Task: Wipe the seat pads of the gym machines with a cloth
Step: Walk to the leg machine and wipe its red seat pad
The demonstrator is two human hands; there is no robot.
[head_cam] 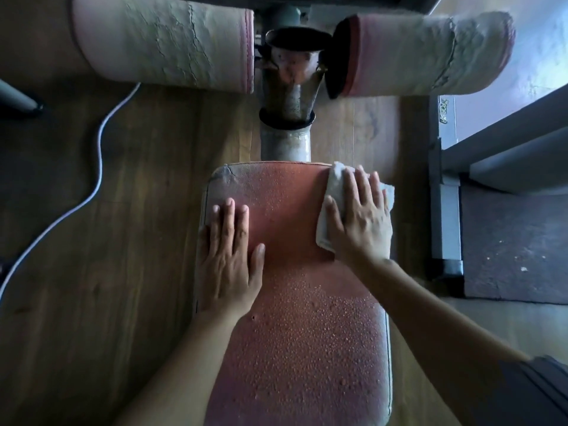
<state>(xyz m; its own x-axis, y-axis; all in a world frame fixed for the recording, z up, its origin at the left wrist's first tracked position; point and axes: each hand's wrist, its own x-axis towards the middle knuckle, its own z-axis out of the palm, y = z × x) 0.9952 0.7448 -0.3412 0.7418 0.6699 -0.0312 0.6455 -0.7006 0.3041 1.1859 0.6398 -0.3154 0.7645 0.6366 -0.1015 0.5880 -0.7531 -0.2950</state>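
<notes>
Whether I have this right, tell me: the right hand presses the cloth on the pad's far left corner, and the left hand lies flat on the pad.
One thing is wrong. The head view shows the right hand pressing the cloth on the far right corner of the pad, not the far left. The left hand does lie flat on the pad.

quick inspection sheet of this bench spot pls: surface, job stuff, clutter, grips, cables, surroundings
surface: red seat pad, covered in droplets, far left corner cracked
job's things: white cloth on the pad's far right corner
clutter: nothing seen
grips: left hand flat on the pad; right hand flat, pressing the cloth
cables: white cable winding over the floor at left
surroundings: wooden floor, metal post, cracked roller pads, grey frame at right
</notes>
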